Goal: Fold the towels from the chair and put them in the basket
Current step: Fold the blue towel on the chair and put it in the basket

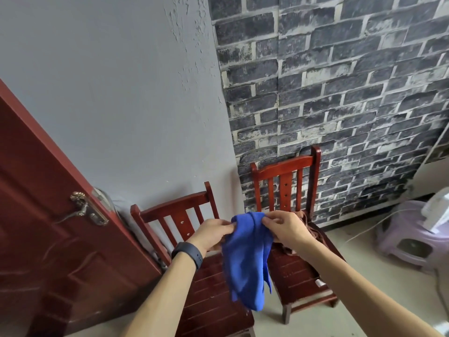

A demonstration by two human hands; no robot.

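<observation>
A blue towel [245, 261] hangs in the air in front of two red wooden chairs. My left hand [211, 233] pinches its upper left edge, and my right hand [285, 228] pinches its upper right edge. The cloth droops bunched below my fingers, over the gap between the chairs. A brown towel [312, 233] lies crumpled on the seat of the right chair [301, 276], partly hidden behind my right hand and arm. The left chair [209, 295] has a bare slatted seat. No basket is in view.
A dark red door [48, 227] with a metal handle stands open at the left, close to the left chair. A grey wall and brick-patterned wall lie behind the chairs. A lilac plastic stool [408, 234] with a white object on it stands at the right.
</observation>
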